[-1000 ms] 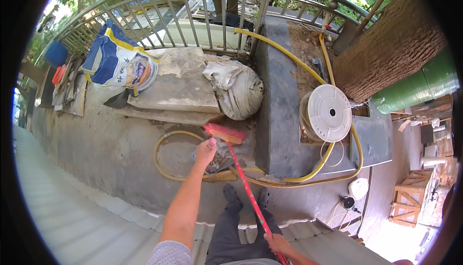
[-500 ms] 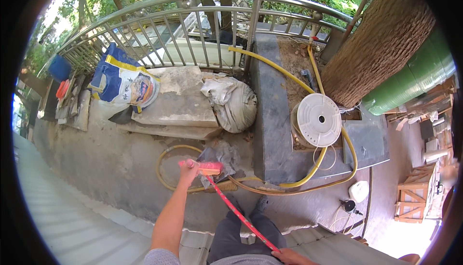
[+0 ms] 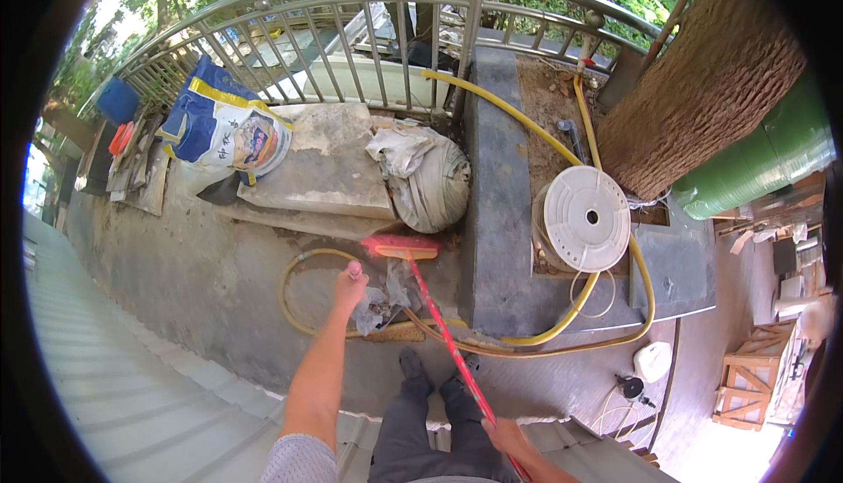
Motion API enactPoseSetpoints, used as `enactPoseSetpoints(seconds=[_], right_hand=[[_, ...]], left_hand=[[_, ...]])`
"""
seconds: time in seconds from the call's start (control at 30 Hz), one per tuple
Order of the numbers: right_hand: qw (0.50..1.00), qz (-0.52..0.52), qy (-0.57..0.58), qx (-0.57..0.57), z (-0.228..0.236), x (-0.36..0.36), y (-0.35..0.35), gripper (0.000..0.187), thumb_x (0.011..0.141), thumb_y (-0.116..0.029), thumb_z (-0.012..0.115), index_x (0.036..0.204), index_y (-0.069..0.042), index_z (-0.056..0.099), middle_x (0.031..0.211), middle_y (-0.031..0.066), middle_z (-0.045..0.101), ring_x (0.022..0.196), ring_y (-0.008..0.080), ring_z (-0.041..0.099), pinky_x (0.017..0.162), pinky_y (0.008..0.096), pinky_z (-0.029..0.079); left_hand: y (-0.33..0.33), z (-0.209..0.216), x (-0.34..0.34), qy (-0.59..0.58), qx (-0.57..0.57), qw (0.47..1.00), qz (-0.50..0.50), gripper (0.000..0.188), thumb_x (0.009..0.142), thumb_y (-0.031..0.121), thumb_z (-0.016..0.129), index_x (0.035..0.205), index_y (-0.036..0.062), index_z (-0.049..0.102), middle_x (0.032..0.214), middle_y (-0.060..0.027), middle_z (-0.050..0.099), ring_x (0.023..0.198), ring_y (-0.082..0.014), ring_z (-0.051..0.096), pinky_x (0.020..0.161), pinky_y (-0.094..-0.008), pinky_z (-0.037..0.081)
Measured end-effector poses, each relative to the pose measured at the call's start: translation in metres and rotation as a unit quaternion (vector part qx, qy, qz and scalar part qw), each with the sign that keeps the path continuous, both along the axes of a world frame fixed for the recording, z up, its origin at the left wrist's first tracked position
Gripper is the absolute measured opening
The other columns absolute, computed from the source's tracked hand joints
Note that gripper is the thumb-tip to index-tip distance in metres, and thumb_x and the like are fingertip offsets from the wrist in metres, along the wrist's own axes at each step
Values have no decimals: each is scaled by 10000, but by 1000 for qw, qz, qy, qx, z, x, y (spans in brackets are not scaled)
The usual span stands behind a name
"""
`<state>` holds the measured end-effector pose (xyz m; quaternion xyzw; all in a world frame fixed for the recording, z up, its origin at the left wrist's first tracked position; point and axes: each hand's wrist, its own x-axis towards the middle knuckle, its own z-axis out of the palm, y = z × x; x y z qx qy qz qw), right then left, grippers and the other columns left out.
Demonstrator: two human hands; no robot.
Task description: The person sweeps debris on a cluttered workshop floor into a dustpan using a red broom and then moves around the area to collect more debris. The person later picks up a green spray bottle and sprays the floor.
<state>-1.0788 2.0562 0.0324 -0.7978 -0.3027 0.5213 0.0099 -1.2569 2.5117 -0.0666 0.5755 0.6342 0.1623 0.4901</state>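
Note:
My right hand [image 3: 507, 437] is wrapped round the lower, near end of the red pole of a broom [image 3: 443, 329]. The pole slants away from me to a pink and orange broom head [image 3: 401, 248], which is beyond the plastic. My left hand [image 3: 349, 288] is closed, its thumb end pointing up; I see nothing in its fingers. It is left of the pole and apart from the broom head. Crumpled clear plastic [image 3: 382, 305] lies just right of that hand. A loop of yellow hose [image 3: 288, 283] curves on the concrete behind and around it.
A raised stone planter edge [image 3: 492, 219] stands at right, with a white reel [image 3: 587, 219] and hose on it. Ahead are a grey bundle [image 3: 435, 184], a stone slab [image 3: 320, 154], a blue-white sack [image 3: 230, 136] and a metal railing [image 3: 369, 53]. Corrugated sheeting [image 3: 114, 360] borders the left.
The broom head has moved away from me and slightly right. My left hand has come off the broom head and moved a little farther out. My right hand still grips the pole, now farther forward.

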Motion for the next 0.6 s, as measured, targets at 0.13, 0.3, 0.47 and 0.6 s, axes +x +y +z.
enactPoseSetpoints(seconds=[0.13,0.3,0.47,0.6], right_hand=[[954,-168,180,-171,33,-18,38,562,889,-481,466,917,58,621,872,295,631,856,451,616,785,509,477],[975,-18,179,-128,20,-47,-51,620,893,-512,434,990,73,616,946,288,631,923,441,604,839,479,467],[981,84,142,-104,27,-51,-66,612,889,-509,444,984,67,624,958,297,621,936,430,602,846,476,463],[981,53,183,-38,48,-32,-84,443,907,-415,470,1113,-46,602,1029,250,622,1009,384,589,865,457,455]], left_hand=[[0,-5,-2,-3,-21,1000,3,192,748,198,605,675,33,538,576,-76,542,517,-176,578,497,-332,452],[-5,-28,-16,-22,20,1000,-6,168,764,187,625,687,59,550,614,-51,554,520,-149,548,484,-304,427],[-11,-31,-34,17,56,997,54,189,759,218,633,692,53,570,628,-63,571,577,-183,562,553,-355,446],[-18,46,-19,-17,30,999,39,266,750,267,650,729,38,516,669,-92,599,619,-228,590,610,-379,462]])
